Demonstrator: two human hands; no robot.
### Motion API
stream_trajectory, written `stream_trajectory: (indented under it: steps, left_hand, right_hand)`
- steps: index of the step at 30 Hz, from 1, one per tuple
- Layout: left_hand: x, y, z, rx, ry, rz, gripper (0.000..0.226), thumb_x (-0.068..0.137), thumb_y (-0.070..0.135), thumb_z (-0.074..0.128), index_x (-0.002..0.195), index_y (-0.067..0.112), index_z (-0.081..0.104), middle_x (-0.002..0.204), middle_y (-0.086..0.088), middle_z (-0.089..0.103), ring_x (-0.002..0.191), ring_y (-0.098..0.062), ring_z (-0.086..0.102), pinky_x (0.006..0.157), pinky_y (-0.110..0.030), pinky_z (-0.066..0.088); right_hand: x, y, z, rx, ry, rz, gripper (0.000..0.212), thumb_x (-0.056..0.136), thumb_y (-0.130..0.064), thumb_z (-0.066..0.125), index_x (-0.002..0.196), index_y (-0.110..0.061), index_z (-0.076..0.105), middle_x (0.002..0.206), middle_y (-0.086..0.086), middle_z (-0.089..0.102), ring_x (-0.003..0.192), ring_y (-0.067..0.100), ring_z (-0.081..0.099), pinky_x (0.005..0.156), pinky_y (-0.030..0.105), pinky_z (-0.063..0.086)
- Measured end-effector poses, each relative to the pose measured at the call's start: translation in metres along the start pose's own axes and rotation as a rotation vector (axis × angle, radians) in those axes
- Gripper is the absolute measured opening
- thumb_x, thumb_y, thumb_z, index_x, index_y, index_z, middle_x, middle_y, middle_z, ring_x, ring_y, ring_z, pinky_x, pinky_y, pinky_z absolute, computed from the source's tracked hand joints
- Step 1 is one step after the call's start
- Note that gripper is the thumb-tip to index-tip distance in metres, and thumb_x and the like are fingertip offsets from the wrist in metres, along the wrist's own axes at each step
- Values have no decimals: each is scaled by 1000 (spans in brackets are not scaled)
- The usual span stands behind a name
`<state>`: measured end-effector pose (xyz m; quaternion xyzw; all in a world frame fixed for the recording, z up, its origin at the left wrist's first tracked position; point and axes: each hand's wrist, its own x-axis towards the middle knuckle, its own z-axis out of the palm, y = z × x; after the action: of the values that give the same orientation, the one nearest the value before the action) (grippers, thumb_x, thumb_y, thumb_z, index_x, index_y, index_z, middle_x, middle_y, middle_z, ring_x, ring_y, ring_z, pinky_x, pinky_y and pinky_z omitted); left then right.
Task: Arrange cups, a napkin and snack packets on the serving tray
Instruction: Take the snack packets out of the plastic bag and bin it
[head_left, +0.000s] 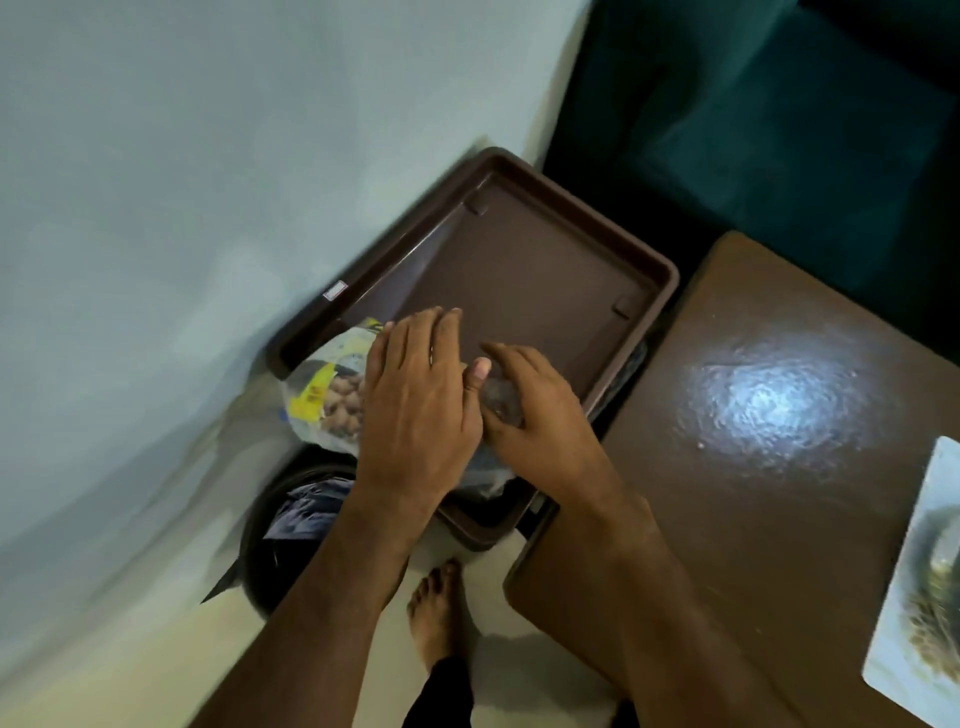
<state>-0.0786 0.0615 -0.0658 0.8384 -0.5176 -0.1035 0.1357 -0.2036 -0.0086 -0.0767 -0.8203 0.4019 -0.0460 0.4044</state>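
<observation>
A brown rectangular serving tray (524, 249) sits beside the wall, its far part bare. At its near left end lies a clear snack packet (327, 395) with a yellow label and brown nuts inside. My left hand (415, 389) lies flat on that packet with straight fingers. My right hand (535, 410) rests beside it on a second clear packet (501, 397), fingers lightly bent over it, and the left thumb touches the same spot. Most of the second packet is hidden under my hands. No cups or napkin are in view.
A glossy brown table (779, 415) stands right of the tray, with a white plate or mat (919, 597) at its right edge. A dark round bin (296, 530) sits below the tray. The wall is close on the left. My bare foot (436, 613) is on the floor.
</observation>
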Motion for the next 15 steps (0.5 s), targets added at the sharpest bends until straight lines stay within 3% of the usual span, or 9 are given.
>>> stream_trajectory:
  steps: [4,7,9,12,15]
  left_hand:
    - [-5,-18,19,-63,14,-41,51,109,38,36,145,6,53,144,-14,59,136,-32,53,117,-48,41]
    - [-3,-20,27,-124,59,-13,51,108,39,35,142,7,55,140,-13,62,134,-31,55,115,-48,42]
    - [2,-19,28,-205,94,-5,52,107,39,35,142,6,56,140,-13,62,133,-30,55,115,-47,42]
    - [10,-17,27,-345,168,-13,51,107,38,37,142,6,56,139,-12,62,132,-29,56,112,-44,43]
    - [14,-17,24,-429,262,39,51,105,38,46,139,3,58,137,-13,64,130,-28,57,110,-41,43]
  right_hand:
    - [10,-3,8,41,-103,121,55,92,-38,66,143,-21,53,130,2,66,116,21,65,99,45,56]
    - [17,0,10,167,-89,206,48,90,-40,70,135,-24,59,113,-7,71,98,9,69,84,29,59]
    - [22,3,11,278,-3,282,37,93,-27,73,128,-20,64,107,-9,71,95,4,69,82,25,60]
    - [27,5,7,530,150,423,21,93,-8,75,112,-16,71,100,0,76,98,19,75,91,45,64]
    - [29,3,-2,742,259,519,17,94,1,70,98,-15,74,93,9,77,96,36,77,88,56,64]
